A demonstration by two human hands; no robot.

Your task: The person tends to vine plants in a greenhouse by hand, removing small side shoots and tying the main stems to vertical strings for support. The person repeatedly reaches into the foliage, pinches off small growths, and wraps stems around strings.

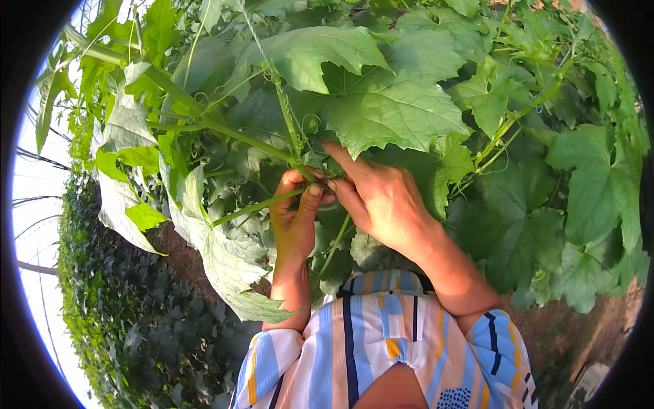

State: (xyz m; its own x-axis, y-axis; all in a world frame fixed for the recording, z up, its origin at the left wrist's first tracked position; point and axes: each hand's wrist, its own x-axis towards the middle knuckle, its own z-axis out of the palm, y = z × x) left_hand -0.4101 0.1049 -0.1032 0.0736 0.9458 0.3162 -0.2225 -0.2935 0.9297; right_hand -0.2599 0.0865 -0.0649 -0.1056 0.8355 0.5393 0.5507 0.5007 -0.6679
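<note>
Both hands meet at a green vine stem [245, 139] in the middle of the view. My left hand [299, 207] pinches the stem near a leaf stalk, thumb uppermost. Close beside it on the right, my right hand [380, 191] has its thumb and bent fingers at the same spot; whether something thin is held between them is too small to tell. A thin twine [253, 30] comes down from the top, with a slender tendrilled shoot [286, 110] running along it to the hands. A broad lobed leaf [398, 107] hangs just above my right hand.
Dense lobed leaves [587, 179] fill the right side. Pale, sunlit leaves [225, 255] droop at the left, near my left forearm. Another vine stem with twine [511, 120] slants at the upper right. Beyond stands a further row of plants [148, 317], with bare soil [181, 255] between.
</note>
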